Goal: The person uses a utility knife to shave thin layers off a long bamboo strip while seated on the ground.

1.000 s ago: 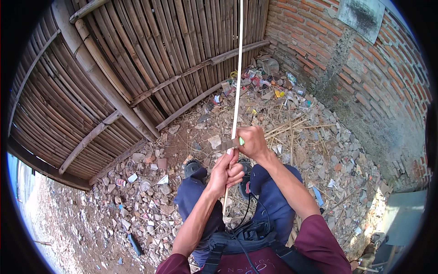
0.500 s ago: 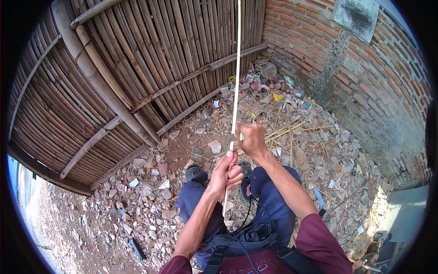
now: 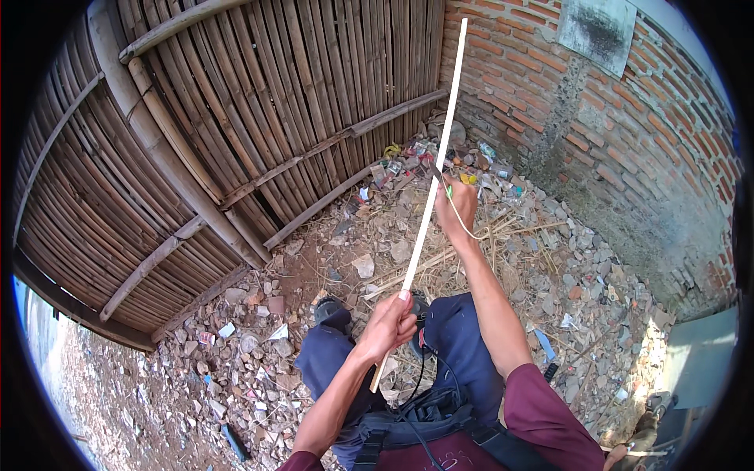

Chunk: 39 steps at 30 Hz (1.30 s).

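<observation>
Left fingers [image 3: 405, 320] curled round pale strip [image 3: 426, 228] | right fingers [image 3: 455, 206] clenching knife [image 3: 438, 173], moved farther up | shaving [image 3: 470, 232] now visible

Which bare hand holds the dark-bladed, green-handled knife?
The right hand, farther up the long, pale strip; the left hand clasps that strip's lower part.

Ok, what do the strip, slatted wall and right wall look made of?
Strip: perhaps bamboo or wood; smooth, matte, evenly pale. Slatted wall: likely weathered bamboo; dull brown, narrow slats. Right wall: brick; rough, orange courses in grey mortar.
</observation>
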Available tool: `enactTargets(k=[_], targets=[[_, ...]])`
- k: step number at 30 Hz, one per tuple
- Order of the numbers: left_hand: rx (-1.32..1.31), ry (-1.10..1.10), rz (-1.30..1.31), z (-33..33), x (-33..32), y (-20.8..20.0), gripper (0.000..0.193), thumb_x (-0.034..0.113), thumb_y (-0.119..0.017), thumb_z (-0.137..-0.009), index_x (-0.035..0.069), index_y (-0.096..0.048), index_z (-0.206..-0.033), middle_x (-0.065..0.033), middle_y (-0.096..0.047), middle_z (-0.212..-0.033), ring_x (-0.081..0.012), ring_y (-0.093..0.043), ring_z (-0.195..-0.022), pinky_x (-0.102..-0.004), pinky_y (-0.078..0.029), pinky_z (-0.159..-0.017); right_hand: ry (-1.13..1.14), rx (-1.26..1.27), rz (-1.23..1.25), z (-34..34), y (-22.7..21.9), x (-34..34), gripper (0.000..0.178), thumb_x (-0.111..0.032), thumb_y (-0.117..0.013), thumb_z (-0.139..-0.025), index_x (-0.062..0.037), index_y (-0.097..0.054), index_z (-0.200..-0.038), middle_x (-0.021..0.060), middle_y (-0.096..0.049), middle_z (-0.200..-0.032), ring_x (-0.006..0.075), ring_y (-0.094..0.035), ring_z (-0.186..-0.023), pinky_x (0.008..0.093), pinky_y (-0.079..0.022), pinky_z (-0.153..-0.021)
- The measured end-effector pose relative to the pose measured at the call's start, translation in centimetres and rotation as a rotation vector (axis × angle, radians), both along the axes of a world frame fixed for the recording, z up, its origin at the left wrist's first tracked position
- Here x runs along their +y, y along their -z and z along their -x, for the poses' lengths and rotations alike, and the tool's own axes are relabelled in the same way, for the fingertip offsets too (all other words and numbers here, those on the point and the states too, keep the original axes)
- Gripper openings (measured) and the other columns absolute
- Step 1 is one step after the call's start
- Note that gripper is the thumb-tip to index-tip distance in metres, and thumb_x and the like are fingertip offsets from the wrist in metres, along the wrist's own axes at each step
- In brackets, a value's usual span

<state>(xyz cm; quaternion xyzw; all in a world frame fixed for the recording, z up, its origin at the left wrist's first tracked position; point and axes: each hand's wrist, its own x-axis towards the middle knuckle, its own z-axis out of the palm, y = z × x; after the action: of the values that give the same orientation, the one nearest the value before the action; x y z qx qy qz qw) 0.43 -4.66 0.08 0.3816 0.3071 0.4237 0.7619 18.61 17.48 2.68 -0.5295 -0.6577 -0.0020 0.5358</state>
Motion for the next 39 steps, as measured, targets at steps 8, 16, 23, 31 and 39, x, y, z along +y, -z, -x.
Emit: enactTargets(k=[8,16,23,31,39], targets=[[0.03,0.052,0.043,0.7,-4.6,0.8,0.045,0.048,-0.042,-0.117,0.016,-0.037,-0.086,0.0068,-0.027,-0.059,-0.006,-0.024,-0.046,-0.0255,-0.021,-0.041,0.063,0.005,-0.137,-2.8,0.8,1.5,0.027,-0.01,-0.072,-0.088,0.0016,-0.082,-0.111,0.022,-0.074,-0.069,0.0318,-0.07,-0.055,0.0418,-0.051,-0.054],[0.161,0.11,0.083,2.7,-10.4,2.4,0.044,0.045,-0.04,-0.118,0.013,-0.039,-0.088,0.0065,-0.03,-0.061,-0.0068,-0.026,-0.049,-0.0276,-0.022,-0.045,0.199,0.41,0.1,-5.6,-0.5,3.1,0.036,-0.019,-0.057,-0.098,-0.0007,-0.073,-0.071,0.0129,-0.064,-0.059,0.0265,-0.059,-0.052,0.0412,-0.042,-0.054],[0.242,-0.045,0.095,6.0,-12.5,1.6,0.042,0.043,-0.043,-0.118,0.013,-0.04,-0.089,0.0058,-0.031,-0.065,-0.0066,-0.028,-0.05,-0.0257,-0.023,-0.044,-0.598,0.823,0.888,-8.3,4.3,2.9,0.031,-0.009,-0.045,-0.095,-0.0017,-0.07,-0.113,-0.0011,-0.06,-0.076,0.0028,-0.027,-0.047,0.0208,-0.025,-0.041],[0.461,-0.196,-0.086,6.1,-10.7,1.6,0.041,0.041,-0.043,-0.118,0.01,-0.047,-0.091,0.0048,-0.039,-0.065,-0.0049,-0.036,-0.052,-0.0249,-0.03,-0.045,-1.112,0.983,0.739,-2.1,-3.9,-3.6,0.042,-0.036,-0.063,-0.107,-0.001,-0.072,-0.129,0.0126,-0.076,-0.105,-0.0011,-0.029,-0.047,0.0176,-0.023,-0.041],[0.648,-0.12,-0.215,6.9,-8.2,-2.8,0.038,0.038,-0.047,-0.117,0.002,-0.056,-0.111,-0.0034,-0.059,-0.078,-0.0143,-0.062,-0.069,-0.0302,-0.056,-0.069,-0.992,0.971,0.512,-0.6,-5.1,-3.3,0.028,-0.025,-0.068,-0.105,-0.0046,-0.076,-0.123,0.0059,-0.076,-0.104,-0.001,-0.031,-0.046,0.0202,-0.023,-0.041]])
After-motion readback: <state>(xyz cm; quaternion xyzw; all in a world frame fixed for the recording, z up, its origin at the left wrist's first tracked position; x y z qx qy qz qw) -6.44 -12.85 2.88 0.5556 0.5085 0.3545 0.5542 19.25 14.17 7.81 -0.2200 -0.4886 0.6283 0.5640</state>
